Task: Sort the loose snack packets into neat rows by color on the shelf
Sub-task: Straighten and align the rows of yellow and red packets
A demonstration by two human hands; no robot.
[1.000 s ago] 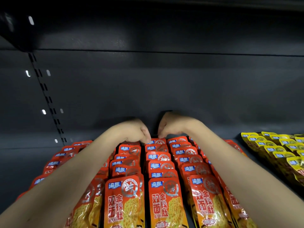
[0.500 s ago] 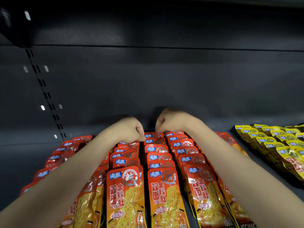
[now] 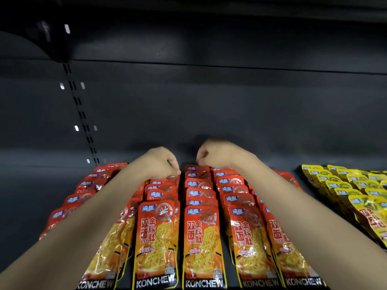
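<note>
Your left hand (image 3: 159,162) and right hand (image 3: 211,153) were both curled, pinching tops of the rearmost red packets (image 3: 196,174); rows ran lengthwise back toward you.

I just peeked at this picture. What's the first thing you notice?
Rows of bright red snack packets fill the middle of the dark shelf, overlapping like tiles. Two bare arms reach over them, the left hand and right hand curled at the rows' far end. Yellow packets glow on the right.
</note>
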